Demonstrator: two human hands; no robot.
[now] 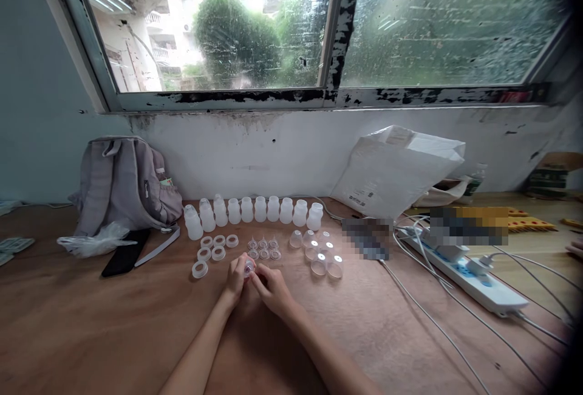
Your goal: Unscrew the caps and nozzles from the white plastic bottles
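Observation:
Between my two hands is a small clear baby-bottle nipple (248,268); whether a ring is around it I cannot make out. My left hand (235,276) is closed around its left side. The fingers of my right hand (272,286) pinch its right edge. Just beyond my hands, several clear nipples (263,244) stand in two rows. White collar rings (218,253) lie to their left, and clear domed caps (319,265) sit to their right. Behind these, several frosted baby bottles (260,209) form a curved row; the leftmost ones have tops fitted, the others look open.
A grey backpack (121,185), plastic bag (95,240) and black flat object (125,255) are at the left. On the right are a white sack (396,170), a power strip (473,279) with cables, and blurred-out items. Another person's hand (576,248) shows at the right edge.

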